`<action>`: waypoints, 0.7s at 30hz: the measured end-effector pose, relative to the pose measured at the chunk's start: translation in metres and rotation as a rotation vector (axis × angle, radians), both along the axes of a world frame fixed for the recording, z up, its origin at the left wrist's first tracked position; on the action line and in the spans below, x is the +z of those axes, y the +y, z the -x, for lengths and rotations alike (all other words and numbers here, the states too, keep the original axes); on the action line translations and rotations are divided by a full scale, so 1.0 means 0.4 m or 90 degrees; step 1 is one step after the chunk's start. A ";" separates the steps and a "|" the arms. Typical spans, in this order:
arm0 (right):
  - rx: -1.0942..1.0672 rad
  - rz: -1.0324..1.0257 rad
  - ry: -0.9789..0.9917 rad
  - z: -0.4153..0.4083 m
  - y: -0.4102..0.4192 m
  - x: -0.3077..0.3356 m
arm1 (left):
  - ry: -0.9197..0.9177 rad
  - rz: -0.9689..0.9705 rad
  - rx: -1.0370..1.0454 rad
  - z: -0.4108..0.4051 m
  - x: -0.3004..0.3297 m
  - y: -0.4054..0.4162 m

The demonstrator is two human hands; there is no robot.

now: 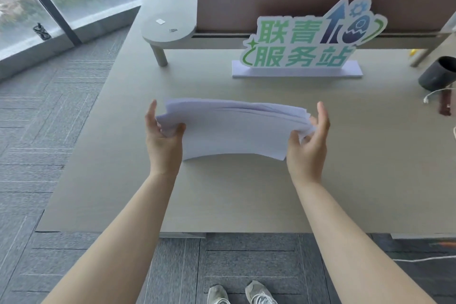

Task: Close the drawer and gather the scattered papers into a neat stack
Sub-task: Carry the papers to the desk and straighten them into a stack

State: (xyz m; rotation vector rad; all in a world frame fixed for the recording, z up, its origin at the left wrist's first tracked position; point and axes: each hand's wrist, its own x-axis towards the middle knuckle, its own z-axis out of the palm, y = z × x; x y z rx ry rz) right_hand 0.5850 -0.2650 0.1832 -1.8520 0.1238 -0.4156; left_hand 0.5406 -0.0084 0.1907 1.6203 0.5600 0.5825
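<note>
Gripped at both short ends, left hand and right hand fingers closed on the papers, long axis spanning left-right, bowed above the desk middle, equally near both.

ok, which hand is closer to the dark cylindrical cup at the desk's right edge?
Right. The right hand grips the paper stack's right end, on the cup's side; the left hand holds the far left end.

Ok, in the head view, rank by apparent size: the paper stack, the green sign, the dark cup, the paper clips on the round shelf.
1. Paper stack and green sign: alike; papers are nearer.
2. Dark cup, partly cut off.
3. Paper clips.
</note>
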 end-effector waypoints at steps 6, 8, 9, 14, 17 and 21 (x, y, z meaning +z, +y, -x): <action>0.033 0.237 -0.217 -0.041 0.015 0.021 | -0.028 -0.299 -0.047 -0.027 0.040 -0.004; 0.067 0.294 -0.241 -0.053 0.013 0.017 | -0.015 -0.368 -0.083 -0.036 0.038 0.006; 0.083 0.313 -0.244 -0.060 0.010 0.015 | -0.002 -0.399 -0.099 -0.042 0.035 0.011; 0.088 0.304 -0.193 -0.077 -0.004 0.027 | 0.011 -0.446 -0.084 -0.051 0.040 0.033; 0.084 0.311 -0.181 -0.080 -0.007 0.034 | 0.020 -0.469 -0.091 -0.052 0.043 0.040; 0.076 0.314 -0.186 -0.089 -0.010 0.023 | 0.047 -0.472 -0.080 -0.058 0.028 0.047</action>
